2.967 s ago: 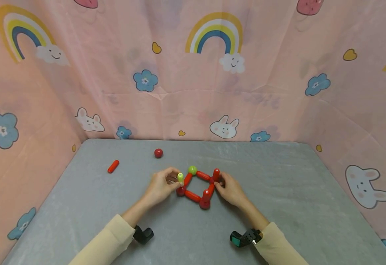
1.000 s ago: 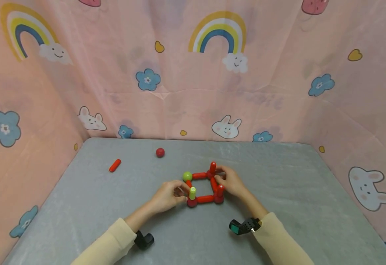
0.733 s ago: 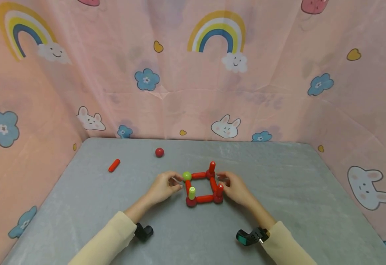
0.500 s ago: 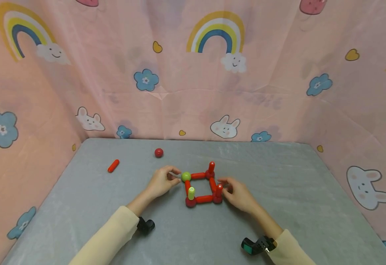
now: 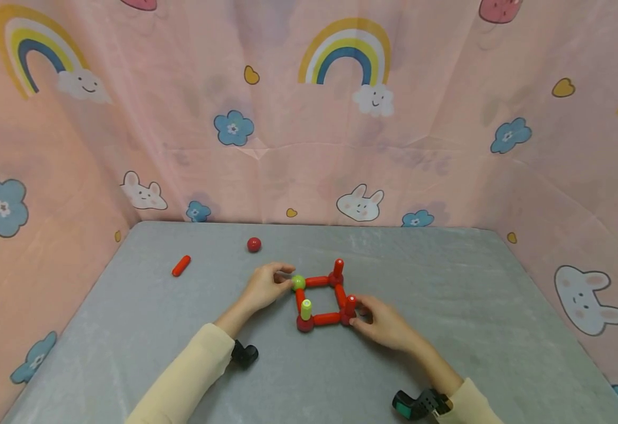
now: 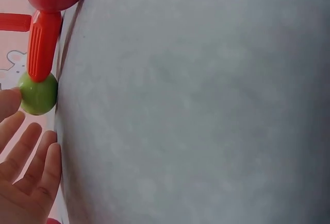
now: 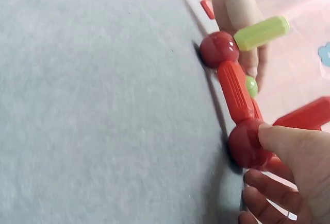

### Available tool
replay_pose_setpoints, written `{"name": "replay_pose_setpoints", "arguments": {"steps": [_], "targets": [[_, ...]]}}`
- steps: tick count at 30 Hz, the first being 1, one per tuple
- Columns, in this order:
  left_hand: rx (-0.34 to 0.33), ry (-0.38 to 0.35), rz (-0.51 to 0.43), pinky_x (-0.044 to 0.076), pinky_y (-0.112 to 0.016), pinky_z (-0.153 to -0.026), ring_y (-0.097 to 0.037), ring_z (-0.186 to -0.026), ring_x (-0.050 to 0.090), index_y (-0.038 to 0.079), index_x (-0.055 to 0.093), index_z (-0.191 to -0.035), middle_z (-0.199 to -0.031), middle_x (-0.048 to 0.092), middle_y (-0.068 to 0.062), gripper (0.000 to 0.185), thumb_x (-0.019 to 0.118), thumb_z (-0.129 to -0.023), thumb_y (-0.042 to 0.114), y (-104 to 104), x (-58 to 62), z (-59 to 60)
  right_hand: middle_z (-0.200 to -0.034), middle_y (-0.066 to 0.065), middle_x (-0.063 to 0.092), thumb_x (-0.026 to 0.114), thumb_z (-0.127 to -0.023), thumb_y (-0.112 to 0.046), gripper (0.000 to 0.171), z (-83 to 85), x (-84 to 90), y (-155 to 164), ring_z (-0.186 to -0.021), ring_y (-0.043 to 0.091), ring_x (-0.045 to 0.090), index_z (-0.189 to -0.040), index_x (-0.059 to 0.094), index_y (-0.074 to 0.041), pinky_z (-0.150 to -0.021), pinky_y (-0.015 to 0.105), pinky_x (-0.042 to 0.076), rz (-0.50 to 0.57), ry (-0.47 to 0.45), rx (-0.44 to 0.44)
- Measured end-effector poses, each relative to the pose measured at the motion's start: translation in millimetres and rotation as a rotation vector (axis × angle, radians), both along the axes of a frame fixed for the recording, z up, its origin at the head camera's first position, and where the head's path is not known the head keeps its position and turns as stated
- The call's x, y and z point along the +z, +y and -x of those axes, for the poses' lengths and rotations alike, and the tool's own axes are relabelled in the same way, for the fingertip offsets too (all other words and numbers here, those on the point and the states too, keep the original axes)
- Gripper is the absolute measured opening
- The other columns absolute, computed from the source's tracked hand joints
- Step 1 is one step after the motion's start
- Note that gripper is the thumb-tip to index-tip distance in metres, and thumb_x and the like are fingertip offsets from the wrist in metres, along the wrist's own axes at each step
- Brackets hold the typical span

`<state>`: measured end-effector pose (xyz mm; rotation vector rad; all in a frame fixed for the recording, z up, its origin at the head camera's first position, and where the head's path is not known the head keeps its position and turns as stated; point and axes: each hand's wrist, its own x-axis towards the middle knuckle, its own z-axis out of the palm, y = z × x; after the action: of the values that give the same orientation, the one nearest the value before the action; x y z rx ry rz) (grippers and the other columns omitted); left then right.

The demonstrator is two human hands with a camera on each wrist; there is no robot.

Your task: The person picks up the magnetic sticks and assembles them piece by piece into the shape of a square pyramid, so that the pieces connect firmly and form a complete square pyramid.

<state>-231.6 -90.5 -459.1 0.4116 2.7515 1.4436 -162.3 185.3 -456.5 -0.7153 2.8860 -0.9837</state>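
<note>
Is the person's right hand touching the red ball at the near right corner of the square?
Touching: the right wrist view shows the right hand thumb pressed on the red ball.

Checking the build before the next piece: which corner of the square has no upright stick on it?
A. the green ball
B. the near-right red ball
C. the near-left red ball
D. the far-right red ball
A: the green ball at the far-left corner is bare, with the left hand touching it; the other three corners carry upright sticks.
</note>
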Motion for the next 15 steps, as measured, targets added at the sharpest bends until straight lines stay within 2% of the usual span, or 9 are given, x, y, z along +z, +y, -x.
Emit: {"name": "replay_pose_setpoints", "arguments": {"steps": [5, 10, 15], "targets": [[-0.038, -0.015, 0.001, 0.049, -0.023, -0.057, -0.014, -0.083, 0.064, 0.01, 0.068, -0.108, -0.105, 0.066, -0.005, 0.027, 0.069, -0.082, 0.013, 3, 0.4, 1.4, -0.091, 0.002, 0.057, 0.068, -0.082, -0.019, 0.037, -0.2, 1.2, -8, -0.079, 0.013, 0.052, -0.114, 0.058, -0.004, -0.068, 0.026, 0.046, -0.008, -0.015, -0.028], [-0.056, 0.008, 0.017, 0.049, -0.022, -0.06, -0.015, -0.082, 0.064, 0.011, 0.069, -0.105, -0.103, 0.068, -0.003, 0.023, 0.068, -0.082, 0.012, 5, 1.6, 1.0, -0.09, 0.002, 0.056, 0.07, -0.081, -0.019, 0.041, -0.6, 1.8, -13, -0.077, 0.011, 0.05, -0.116, 0.057, -0.003, -0.065, 0.025, 0.044, -0.016, -0.025, -0.078], [-0.07, 0.013, 0.033, 0.049, -0.022, -0.061, -0.015, -0.083, 0.064, 0.011, 0.069, -0.103, -0.101, 0.068, -0.003, 0.021, 0.067, -0.083, 0.011, 4, 2.6, -0.3, -0.087, 0.0, 0.056, 0.07, -0.08, -0.015, 0.034, -0.5, 1.6, -15, -0.076, 0.012, 0.051, -0.11, 0.059, -0.005, -0.066, 0.025, 0.045, -0.018, -0.026, -0.092]]}}
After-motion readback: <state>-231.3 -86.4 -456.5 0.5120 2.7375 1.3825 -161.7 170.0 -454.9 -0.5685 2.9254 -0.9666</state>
